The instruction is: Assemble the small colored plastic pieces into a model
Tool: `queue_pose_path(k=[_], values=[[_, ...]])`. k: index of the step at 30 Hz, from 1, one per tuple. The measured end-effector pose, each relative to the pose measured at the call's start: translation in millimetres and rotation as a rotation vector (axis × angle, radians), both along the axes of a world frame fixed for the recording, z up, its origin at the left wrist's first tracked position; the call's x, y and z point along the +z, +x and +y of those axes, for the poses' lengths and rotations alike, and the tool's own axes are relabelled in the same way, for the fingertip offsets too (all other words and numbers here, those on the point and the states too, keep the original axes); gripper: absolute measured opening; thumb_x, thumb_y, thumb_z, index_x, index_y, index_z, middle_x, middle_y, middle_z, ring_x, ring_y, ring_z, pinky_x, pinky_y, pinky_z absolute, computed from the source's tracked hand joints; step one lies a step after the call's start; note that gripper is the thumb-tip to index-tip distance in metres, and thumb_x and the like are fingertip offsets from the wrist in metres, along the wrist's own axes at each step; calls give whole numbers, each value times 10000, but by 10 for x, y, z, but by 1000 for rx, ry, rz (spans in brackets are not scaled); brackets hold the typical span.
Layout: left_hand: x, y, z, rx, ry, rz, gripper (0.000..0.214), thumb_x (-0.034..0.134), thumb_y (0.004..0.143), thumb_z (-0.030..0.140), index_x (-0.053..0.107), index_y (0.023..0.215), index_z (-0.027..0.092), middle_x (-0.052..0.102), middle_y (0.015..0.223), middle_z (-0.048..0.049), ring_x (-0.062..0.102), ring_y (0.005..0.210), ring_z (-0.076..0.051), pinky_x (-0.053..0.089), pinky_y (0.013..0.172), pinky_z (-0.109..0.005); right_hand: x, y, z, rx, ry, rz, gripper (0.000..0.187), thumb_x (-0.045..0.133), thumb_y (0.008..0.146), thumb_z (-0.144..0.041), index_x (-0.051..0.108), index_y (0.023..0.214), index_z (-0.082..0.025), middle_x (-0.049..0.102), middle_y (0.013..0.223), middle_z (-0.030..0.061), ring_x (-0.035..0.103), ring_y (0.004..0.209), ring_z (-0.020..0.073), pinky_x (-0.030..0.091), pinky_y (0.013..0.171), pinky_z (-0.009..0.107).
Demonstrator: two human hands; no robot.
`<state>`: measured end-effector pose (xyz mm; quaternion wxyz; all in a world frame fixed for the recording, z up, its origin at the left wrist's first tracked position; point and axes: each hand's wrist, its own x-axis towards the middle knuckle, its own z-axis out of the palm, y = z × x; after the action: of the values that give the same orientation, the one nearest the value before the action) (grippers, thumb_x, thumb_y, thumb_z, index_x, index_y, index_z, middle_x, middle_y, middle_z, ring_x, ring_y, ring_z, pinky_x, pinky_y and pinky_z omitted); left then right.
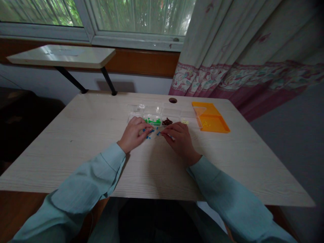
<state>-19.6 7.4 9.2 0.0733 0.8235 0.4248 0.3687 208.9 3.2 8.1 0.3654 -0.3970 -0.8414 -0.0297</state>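
Several small blue pieces [148, 137] lie loose on the pale wooden table between my hands. My left hand [133, 134] is closed in a pinch at their left, blue bits around its fingertips; what it holds, if anything, is too small to make out. From the right, my right hand [180, 139] pinches with thumb and forefinger at a small blue piece [158, 133]. Just beyond both hands is a clear compartment box [152, 109]. Small green pieces [153, 121] and dark brown pieces [167, 122] fill separate compartments, with pale yellow ones [185, 121] partly behind my right hand.
An orange tray [219, 125] holding a few yellow pieces sits to the right, a clear flap at its left side. A round hole [172, 100] is cut near the table's back edge. At back left, a raised white shelf [76, 60] stands on black legs. Curtains hang behind.
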Motion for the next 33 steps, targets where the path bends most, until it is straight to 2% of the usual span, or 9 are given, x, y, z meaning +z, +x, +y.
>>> queue_pose_path(k=[4,10,17,22,27,33], values=[[-45,96,-43,-127,-23,-22,264,474,959,369,677,991,203,603,885,-63,523,889,-198,406,801,-356,61,-17,-56,17,0,1,156,603,903,-327,734,881,-246,710,901,35,573,914,181,394,877,354],[-68,133,-52,-194,-87,-75,293,424,980,366,664,956,200,585,830,-47,524,854,-184,417,795,-342,84,-29,-95,35,23,-34,153,591,910,-323,732,891,-266,702,905,29,556,934,183,376,898,365],[-107,148,-43,-230,-122,-152,266,473,960,378,657,908,194,580,805,-38,534,837,-175,433,772,-325,85,-34,-113,70,84,-50,155,578,920,-312,721,895,-258,699,914,25,549,922,175,384,894,357],[-134,137,-25,-253,-143,-219,239,516,940,392,662,893,209,597,815,-35,548,835,-170,453,775,-326,76,-26,-115,106,59,-68,139,582,917,-286,719,919,-270,697,928,25,559,914,170,400,882,355],[-115,131,-33,-273,-182,-278,218,528,934,384,673,936,220,616,860,-40,567,852,-166,471,784,-324,72,-16,-112,112,89,-39,136,589,914,-279,719,952,-275,700,923,22,566,915,168,413,873,346],[-82,136,-47,-265,-207,-291,228,527,933,387,678,958,218,618,859,-48,574,854,-170,480,786,-333,73,-10,-118,87,53,-55,158,581,917,-269,719,988,-299,694,930,20,565,919,168,404,880,359]])
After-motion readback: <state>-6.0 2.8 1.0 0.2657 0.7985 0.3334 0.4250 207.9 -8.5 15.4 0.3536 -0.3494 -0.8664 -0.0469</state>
